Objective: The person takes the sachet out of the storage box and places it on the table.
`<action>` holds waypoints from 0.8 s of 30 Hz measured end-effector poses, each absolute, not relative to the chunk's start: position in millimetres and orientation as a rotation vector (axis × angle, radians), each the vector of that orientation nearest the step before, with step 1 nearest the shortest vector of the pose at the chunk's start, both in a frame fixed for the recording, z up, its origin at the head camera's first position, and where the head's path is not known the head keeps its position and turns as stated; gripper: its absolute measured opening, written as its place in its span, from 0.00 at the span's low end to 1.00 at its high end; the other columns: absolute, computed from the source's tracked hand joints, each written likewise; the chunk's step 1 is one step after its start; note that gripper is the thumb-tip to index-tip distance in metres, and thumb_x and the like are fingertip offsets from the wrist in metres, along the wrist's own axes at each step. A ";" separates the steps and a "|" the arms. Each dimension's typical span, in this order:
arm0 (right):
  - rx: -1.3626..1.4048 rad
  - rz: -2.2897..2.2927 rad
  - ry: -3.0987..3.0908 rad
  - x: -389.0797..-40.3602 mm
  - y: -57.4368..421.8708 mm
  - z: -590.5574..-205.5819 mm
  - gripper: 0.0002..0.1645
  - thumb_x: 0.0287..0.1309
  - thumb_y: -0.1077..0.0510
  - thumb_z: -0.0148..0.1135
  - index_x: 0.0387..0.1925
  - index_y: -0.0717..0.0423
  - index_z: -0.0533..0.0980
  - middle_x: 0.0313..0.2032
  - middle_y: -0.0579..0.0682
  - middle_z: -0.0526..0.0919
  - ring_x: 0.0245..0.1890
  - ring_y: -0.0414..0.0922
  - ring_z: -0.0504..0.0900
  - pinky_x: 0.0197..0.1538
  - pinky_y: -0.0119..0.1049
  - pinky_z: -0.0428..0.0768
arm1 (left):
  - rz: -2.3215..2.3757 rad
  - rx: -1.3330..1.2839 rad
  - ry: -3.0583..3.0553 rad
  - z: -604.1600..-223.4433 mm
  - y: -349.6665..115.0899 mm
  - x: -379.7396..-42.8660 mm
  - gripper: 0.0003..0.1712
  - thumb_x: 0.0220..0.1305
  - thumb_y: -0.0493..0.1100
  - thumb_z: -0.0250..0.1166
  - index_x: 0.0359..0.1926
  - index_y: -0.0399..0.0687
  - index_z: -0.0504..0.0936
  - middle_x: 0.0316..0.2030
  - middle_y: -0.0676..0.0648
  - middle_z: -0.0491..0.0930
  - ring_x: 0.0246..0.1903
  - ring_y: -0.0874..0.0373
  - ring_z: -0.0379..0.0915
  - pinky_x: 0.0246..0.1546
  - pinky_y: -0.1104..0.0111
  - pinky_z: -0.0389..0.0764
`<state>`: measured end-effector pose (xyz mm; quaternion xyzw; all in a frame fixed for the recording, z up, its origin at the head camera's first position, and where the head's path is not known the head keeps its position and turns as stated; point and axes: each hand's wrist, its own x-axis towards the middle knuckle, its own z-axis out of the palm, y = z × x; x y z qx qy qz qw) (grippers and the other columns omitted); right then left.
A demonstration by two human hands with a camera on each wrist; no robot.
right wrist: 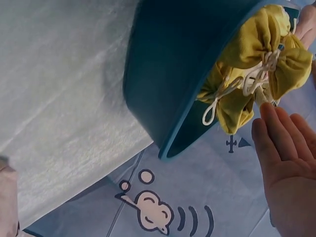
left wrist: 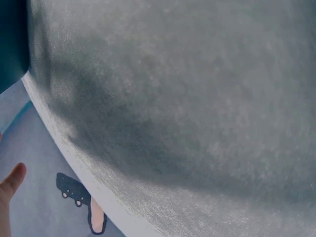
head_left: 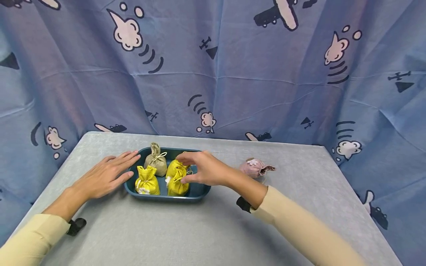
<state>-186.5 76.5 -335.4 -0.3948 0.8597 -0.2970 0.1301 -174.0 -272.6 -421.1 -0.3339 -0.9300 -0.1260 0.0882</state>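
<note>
At the far left, a pale sleeve (head_left: 36, 236) and a dark wrist strap (head_left: 76, 226) lead to the left hand (head_left: 108, 173), which reaches in from the worktop's left side, back upward, wrist lower than the fingers. It grips nothing: the fingers are straight and close together, the thumb apart, their tips at the left rim of the blue tray (head_left: 159, 198). Whether they press the rim cannot be told; the left wrist view catches only a fingertip at its edge.

The tray stands near the back edge of the worktop (head_left: 186, 232), left of its middle. In its front left corner sits a yellow pouch (head_left: 147, 181); behind that, toward the back edge, stands an olive pouch (head_left: 156, 160), neck upright. Right of the tray's middle are a rear yellow pouch (head_left: 171, 168) and a front yellow pouch (head_left: 178, 188), close together.

Over the tray's right end, the right hand (head_left: 204, 168) reaches in from the right, thumb and fingers well parted beside these two. The right wrist view shows its fingers extended, palm visible, tips just beside the pouches; contact is unclear. Its forearm slants down to the worktop's front edge in a pale sleeve (head_left: 306, 225).

Behind that forearm, toward the worktop's back edge, a pink pouch (head_left: 253, 169) lies on its side, neck pointing right.
</note>
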 end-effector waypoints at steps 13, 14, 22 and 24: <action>-1.181 -0.813 2.499 -188.6 68.2 -339.9 0.37 0.54 0.56 0.76 0.63 0.61 0.73 0.59 0.55 0.80 0.58 0.46 0.80 0.62 0.36 0.74 | -0.377 -0.990 -2.771 -421.5 -271.6 -174.4 0.32 0.74 0.48 0.56 0.75 0.46 0.63 0.73 0.41 0.61 0.70 0.40 0.59 0.62 0.44 0.63; -1.179 -0.808 2.498 -188.6 67.8 -340.2 0.36 0.54 0.57 0.76 0.63 0.61 0.73 0.59 0.55 0.80 0.59 0.45 0.80 0.62 0.36 0.74 | -0.378 -0.990 -2.770 -421.4 -271.7 -174.4 0.32 0.74 0.48 0.56 0.75 0.46 0.63 0.73 0.41 0.61 0.70 0.40 0.59 0.62 0.44 0.63; -1.186 -0.808 2.502 -188.7 63.8 -341.9 0.35 0.53 0.58 0.76 0.62 0.62 0.75 0.58 0.54 0.81 0.58 0.45 0.80 0.62 0.33 0.74 | -0.380 -0.992 -2.766 -420.7 -272.6 -174.4 0.32 0.74 0.48 0.56 0.75 0.46 0.63 0.73 0.41 0.62 0.70 0.41 0.59 0.61 0.44 0.63; -1.187 -0.796 2.511 -188.7 62.9 -342.3 0.34 0.53 0.58 0.76 0.61 0.61 0.75 0.58 0.54 0.81 0.58 0.44 0.80 0.62 0.33 0.73 | -0.378 -0.993 -2.764 -421.1 -272.7 -174.5 0.32 0.74 0.49 0.56 0.75 0.46 0.64 0.73 0.41 0.62 0.70 0.41 0.59 0.61 0.45 0.63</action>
